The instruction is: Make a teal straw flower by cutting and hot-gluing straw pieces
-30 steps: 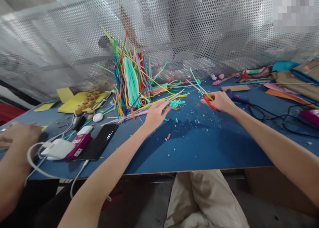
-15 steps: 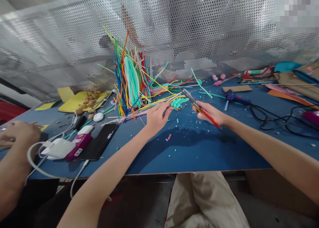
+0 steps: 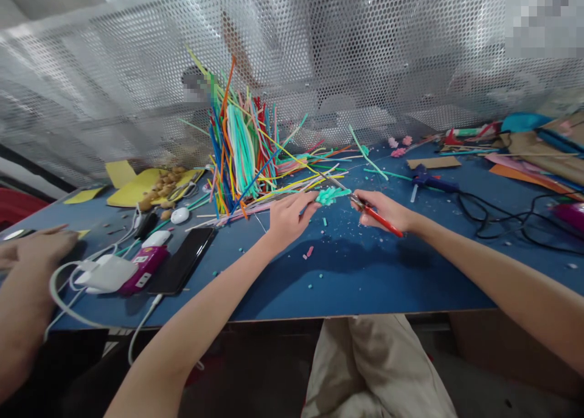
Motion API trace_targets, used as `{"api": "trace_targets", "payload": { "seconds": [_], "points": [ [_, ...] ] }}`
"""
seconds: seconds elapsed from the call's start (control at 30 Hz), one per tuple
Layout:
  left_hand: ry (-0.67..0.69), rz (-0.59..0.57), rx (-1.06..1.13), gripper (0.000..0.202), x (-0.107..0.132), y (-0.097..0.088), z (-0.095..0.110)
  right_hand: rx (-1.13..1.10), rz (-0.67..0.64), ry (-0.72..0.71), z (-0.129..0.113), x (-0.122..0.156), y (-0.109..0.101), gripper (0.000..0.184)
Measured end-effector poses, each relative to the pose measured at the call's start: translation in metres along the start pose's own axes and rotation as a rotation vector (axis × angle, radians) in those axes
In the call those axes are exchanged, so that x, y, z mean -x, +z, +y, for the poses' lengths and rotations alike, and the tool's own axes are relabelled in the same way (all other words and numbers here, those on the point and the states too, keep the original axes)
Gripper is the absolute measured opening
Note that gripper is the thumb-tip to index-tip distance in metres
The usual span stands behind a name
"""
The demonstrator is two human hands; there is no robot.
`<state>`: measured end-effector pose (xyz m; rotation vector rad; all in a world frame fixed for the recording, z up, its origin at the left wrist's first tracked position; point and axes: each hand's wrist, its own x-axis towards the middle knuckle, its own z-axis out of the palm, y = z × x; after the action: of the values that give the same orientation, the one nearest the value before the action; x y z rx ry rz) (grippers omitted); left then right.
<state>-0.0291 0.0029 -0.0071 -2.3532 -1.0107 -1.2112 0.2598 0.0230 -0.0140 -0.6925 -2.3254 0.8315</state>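
My left hand (image 3: pixel 292 216) pinches a fluffy mint-green pipe-cleaner piece (image 3: pixel 329 195) between thumb and fingertips, just above the table. My right hand (image 3: pixel 381 208) is wrapped round a pair of scissors (image 3: pixel 382 219) with red handles. Their metal blades point up and left, past the far side of the pipe-cleaner piece. One end of that piece reaches close to the blades; whether they touch, I cannot tell. Below my hands, small green and pink clippings (image 3: pixel 311 251) are scattered over the blue table (image 3: pixel 292 293).
Behind my left hand stands a big bundle of coloured pipe cleaners (image 3: pixel 244 147). A phone (image 3: pixel 189 260), a charger (image 3: pixel 109 272) and cables lie to the left, beside another person's hand (image 3: pixel 43 244). To the right is a blue glue gun (image 3: pixel 431 177) with a black cord. A perforated metal screen (image 3: pixel 365 59) rises behind.
The scissors have swung lower, their blades now nearer level and more closed. The green piece has shifted slightly right and down. At far left, the other person's hand has moved.
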Motion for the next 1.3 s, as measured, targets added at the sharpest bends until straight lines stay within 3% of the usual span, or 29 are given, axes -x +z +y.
{"api": "trace_targets", "payload": {
  "seconds": [0.33, 0.53, 0.73, 0.87, 1.07, 1.3],
  "points": [
    [0.025, 0.004, -0.011, 0.042, -0.001, 0.002, 0.001, -0.042, -0.014, -0.024, -0.002, 0.0, 0.001, 0.045],
    [0.047, 0.038, 0.005, 0.041, 0.0, 0.0, -0.001, -0.199, -0.108, -0.034, -0.003, 0.002, -0.008, 0.048],
    [-0.138, 0.019, 0.066, 0.041, 0.004, 0.001, 0.002, -0.069, 0.048, 0.085, -0.007, 0.0, 0.001, 0.047],
    [-0.249, 0.094, 0.137, 0.036, 0.001, 0.001, 0.007, -0.149, 0.123, 0.12, -0.021, -0.005, 0.02, 0.042],
    [-0.26, 0.28, 0.19, 0.026, -0.009, -0.006, 0.006, -0.103, 0.246, 0.173, -0.026, -0.007, 0.035, 0.036],
    [-0.255, 0.274, 0.178, 0.023, -0.01, -0.008, 0.006, -0.167, 0.186, 0.251, -0.044, -0.006, 0.042, 0.04]
  ]
}}
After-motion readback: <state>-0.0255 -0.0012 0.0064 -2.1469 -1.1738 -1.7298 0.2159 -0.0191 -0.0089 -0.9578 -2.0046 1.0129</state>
